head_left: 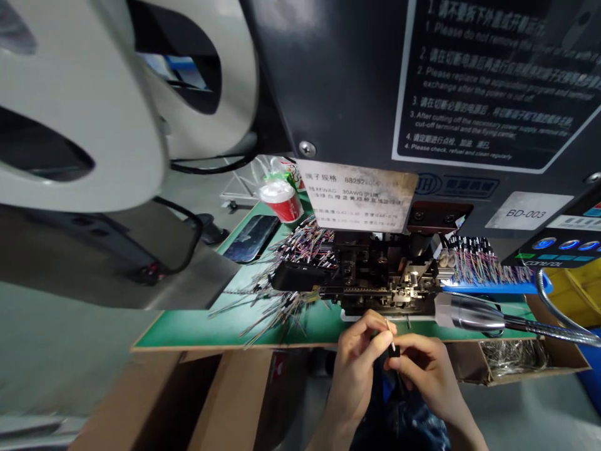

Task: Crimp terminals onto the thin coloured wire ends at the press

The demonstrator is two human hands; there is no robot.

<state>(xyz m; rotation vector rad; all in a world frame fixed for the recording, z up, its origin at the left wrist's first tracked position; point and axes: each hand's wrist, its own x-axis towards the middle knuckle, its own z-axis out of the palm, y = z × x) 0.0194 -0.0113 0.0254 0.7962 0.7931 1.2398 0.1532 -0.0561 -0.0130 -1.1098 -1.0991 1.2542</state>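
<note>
A thin wire [389, 335] and a small black piece [394, 351] are pinched by the left hand [357, 369] and right hand [425, 376].

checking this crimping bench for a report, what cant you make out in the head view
All in the head view:
small black part between the left hand and right hand: mostly hidden by the fingers
spec card: finer print too blurred to read
wire bundles: too small to count
white reel: cut off by the top and left edges
control panel: cut off by the right edge
cardboard box: contents blurred behind plastic
</note>
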